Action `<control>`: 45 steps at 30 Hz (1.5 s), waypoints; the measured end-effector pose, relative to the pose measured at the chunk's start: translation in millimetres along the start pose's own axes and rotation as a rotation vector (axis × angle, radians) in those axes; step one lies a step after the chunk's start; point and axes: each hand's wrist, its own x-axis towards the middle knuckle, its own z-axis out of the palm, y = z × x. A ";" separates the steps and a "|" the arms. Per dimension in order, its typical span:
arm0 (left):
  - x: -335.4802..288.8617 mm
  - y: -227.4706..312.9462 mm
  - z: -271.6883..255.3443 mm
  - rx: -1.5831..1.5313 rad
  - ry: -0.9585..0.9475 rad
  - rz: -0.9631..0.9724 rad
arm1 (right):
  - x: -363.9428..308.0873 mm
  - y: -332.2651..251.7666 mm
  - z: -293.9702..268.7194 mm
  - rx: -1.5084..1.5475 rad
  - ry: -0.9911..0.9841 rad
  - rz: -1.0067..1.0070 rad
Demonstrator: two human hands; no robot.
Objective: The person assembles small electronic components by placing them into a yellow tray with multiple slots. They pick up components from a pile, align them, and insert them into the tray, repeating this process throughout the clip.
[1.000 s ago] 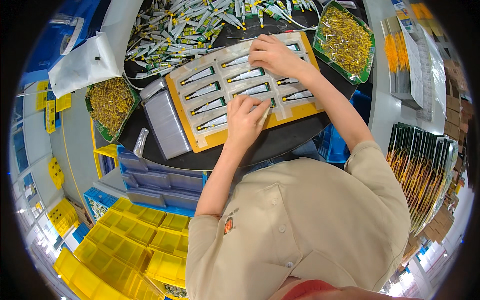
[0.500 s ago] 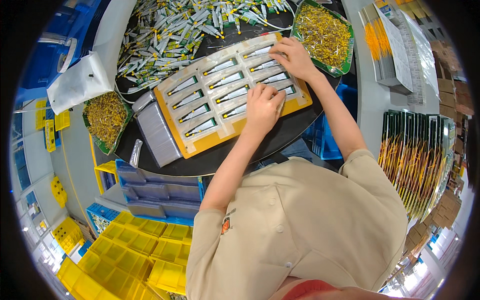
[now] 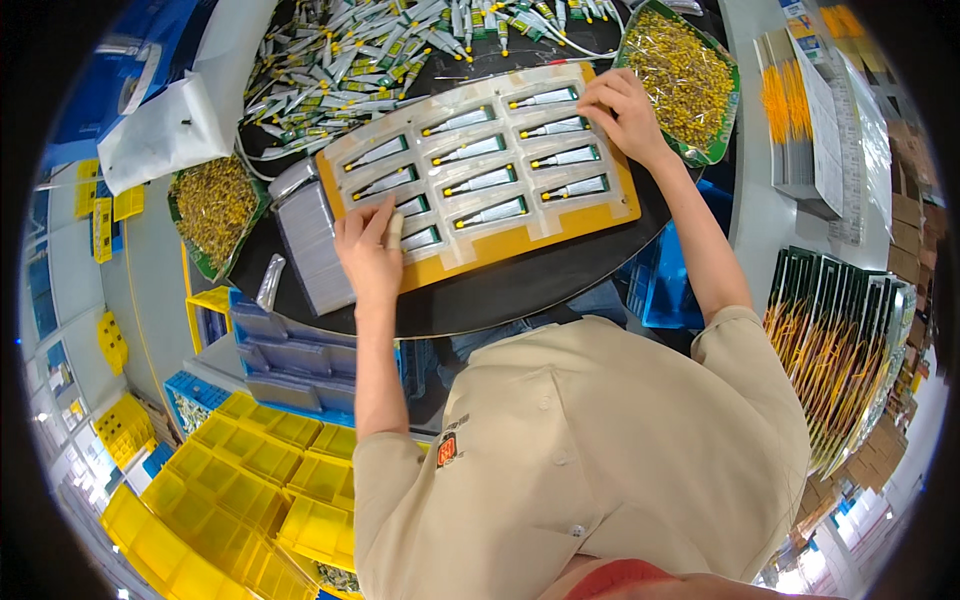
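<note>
A yellow-edged tray [image 3: 520,243] with white pockets lies tilted on the round black table. Each visible pocket holds a small metal tube with a green end and a yellow tip, such as this tube [image 3: 492,213]. My left hand [image 3: 370,255] rests over the lower left pockets, fingers apart and pointing down onto the tubes; it partly covers two of them. A pale cover shows on its thumb. At the tray's upper right edge, my right hand [image 3: 625,115] has bent, slightly parted fingers beside the green ends of the tubes. Nothing shows in either hand.
A heap of loose tubes [image 3: 350,80] covers the table's far side. Green trays of yellow-tipped pieces stand right [image 3: 680,80] and left [image 3: 215,215]. Stacked clear plastic blisters [image 3: 312,245] lie left of the tray. Yellow bins [image 3: 230,460] are at lower left, bundled cards [image 3: 840,340] at right.
My left hand has moved from the lower right pockets to the lower left ones. My right hand has shifted off the upper right tubes to the tray's right edge. The view has shifted slightly.
</note>
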 end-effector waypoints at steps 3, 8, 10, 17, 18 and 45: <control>6.9 -12.7 -4.0 -0.052 -0.079 0.148 | 13.5 6.6 6.8 -0.075 0.025 0.042; 20.8 -13.5 -8.1 -0.131 -0.172 0.230 | 22.7 16.8 22.8 -0.102 -0.017 0.006; 22.5 -14.7 -9.5 -0.147 -0.195 0.259 | 19.9 13.9 21.7 -0.108 0.026 -0.005; 0.4 -20.9 -30.5 -0.215 -0.093 0.052 | -18.1 -52.4 -4.1 -0.203 -0.120 0.210; -5.6 -23.0 -39.2 -0.222 -0.051 0.023 | -24.5 -61.5 -5.5 -0.258 -0.165 0.207; -59.2 -30.5 -101.7 -0.079 -0.024 -0.137 | 60.7 -179.8 143.4 0.265 -0.034 -0.102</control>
